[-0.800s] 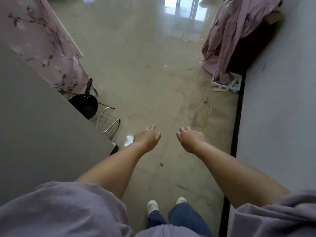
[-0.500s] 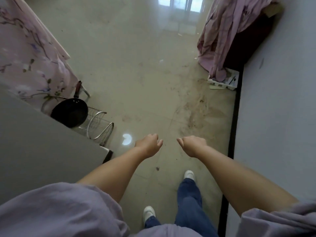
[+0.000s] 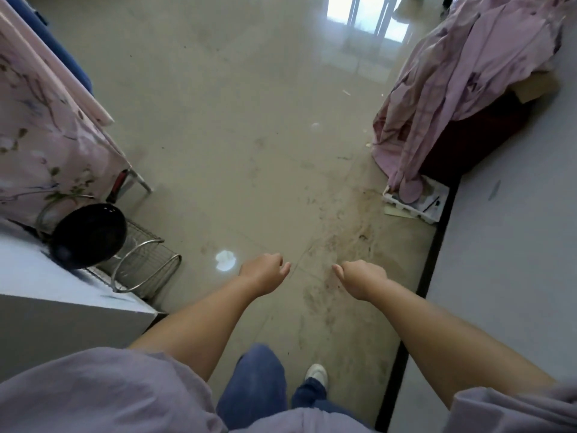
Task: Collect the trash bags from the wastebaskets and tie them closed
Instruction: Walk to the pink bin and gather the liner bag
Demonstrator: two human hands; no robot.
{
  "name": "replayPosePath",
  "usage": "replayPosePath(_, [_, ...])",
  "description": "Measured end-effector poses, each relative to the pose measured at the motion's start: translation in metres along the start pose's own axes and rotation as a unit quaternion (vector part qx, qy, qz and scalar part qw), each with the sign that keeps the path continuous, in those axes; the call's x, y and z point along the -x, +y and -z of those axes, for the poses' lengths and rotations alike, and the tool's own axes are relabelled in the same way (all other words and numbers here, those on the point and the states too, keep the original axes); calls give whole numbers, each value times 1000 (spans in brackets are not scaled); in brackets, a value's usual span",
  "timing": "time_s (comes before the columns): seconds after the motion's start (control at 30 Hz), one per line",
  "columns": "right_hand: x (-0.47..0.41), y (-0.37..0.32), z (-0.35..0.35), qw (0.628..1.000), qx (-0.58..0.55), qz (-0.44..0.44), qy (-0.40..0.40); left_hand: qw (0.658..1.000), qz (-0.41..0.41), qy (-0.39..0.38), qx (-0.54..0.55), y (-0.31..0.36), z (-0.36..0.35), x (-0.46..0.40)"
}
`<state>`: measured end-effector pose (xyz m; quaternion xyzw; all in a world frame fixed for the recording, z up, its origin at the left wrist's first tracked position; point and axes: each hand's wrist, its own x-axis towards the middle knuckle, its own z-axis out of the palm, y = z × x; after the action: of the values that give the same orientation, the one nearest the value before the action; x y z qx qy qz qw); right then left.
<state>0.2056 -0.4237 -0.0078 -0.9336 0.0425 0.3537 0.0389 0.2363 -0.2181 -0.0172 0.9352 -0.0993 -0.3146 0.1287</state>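
No trash bag or wastebasket shows in the head view. My left hand [image 3: 265, 273] and my right hand [image 3: 362, 276] are held out in front of me over the floor, a short gap between them. Both have loosely curled fingers and hold nothing. Below them my jeans and one white shoe [image 3: 316, 373] are on the dirty tiled floor [image 3: 249, 135].
A grey wall corner [image 3: 62, 320] juts in at the left, with a black pan [image 3: 89, 235] on a wire rack [image 3: 146, 264] beyond it. A pink floral cloth [image 3: 43, 145] hangs farther left. A purple cloth [image 3: 462, 76] drapes dark furniture at the right, above a white tray [image 3: 434, 204]. A grey wall [image 3: 512, 260] lines the right.
I have stepped forward; the pan, rack and floral cloth have come nearer at the left. My feet have swapped places. Both hands stay empty, fingers a little more curled.
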Motion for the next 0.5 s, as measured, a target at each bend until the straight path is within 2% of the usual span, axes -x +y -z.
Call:
replayPosePath(0.23, [-112,-42,91,996,60,68,-18,996,55,34,54,-38,69,-100])
replayPosePath(0.5, [-248,-124,240,990,97,99,-10,993,80,55,69,-117,226,-234])
